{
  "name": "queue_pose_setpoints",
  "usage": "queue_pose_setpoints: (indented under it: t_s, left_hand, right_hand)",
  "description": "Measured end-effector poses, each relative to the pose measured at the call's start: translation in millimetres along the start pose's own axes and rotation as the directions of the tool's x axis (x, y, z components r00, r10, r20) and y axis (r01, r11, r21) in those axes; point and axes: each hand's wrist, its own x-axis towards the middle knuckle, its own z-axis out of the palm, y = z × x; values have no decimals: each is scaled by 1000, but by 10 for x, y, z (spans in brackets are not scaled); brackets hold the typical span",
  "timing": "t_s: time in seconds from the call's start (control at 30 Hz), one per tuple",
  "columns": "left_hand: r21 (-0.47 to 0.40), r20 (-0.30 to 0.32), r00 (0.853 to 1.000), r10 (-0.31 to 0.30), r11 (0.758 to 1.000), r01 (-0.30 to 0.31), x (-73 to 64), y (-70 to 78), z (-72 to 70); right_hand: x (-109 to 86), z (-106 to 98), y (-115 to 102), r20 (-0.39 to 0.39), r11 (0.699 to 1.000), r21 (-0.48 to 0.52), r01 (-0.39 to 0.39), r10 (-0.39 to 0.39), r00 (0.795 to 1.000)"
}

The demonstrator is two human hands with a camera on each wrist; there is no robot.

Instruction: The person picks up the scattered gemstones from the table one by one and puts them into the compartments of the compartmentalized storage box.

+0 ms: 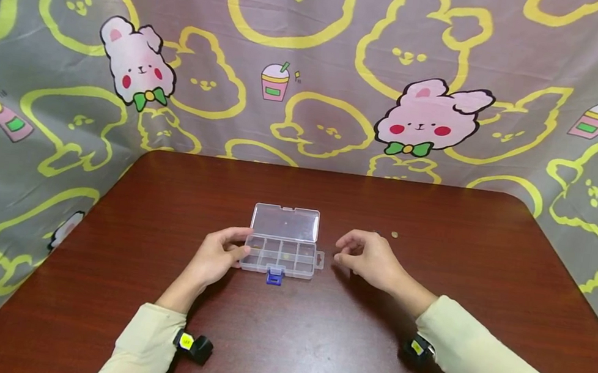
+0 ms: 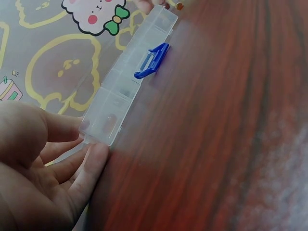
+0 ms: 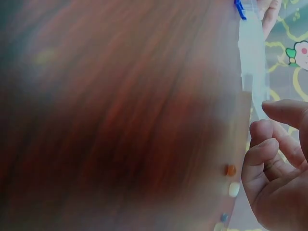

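On the bench, the left hand pinches the clear box by its nine-o'clock end; the right hand curls loosely, gap narrow, nothing visibly held. Picking beads singly from that hand's one o'clock, box steadied, should suit best.

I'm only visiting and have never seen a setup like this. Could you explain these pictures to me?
There is no robot here: a person works bare-handed at a brown table. The wide picture comes from a camera on the person's head. The closer ones come from the left wrist camera and the right wrist camera. The left hand holds one end of a clear plastic compartment box, its lid open and its blue latch at the front. The right hand is beside the box but holds nothing that I can see. Near it on the table lie an orange bead-like piece, a white one and a blue one.
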Motion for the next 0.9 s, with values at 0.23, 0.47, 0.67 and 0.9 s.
queue_pose_setpoints:
  t_s: [0.23,0.47,0.67,0.9]
  left_hand:
    - [2,-4,1000,-12,1000,12,11,-39,-2]
    - [12,-4,1000,-24,1000,24,19,-47,4]
    - [10,-5,1000,-17,1000,17,11,-27,8]
    - [7,-1,1000,-8,1000,8,10,-27,10]
  right_hand:
    - [-97,-102,107,-19,1000,-10,-12,12,1000]
    - [-161,-190,197,-33,999,-21,-38,37,999]
    - [-168,-248,244,-42,996,-48,-69,67,997]
    - [-135,-283,295,-53,996,-64,-60,57,997]
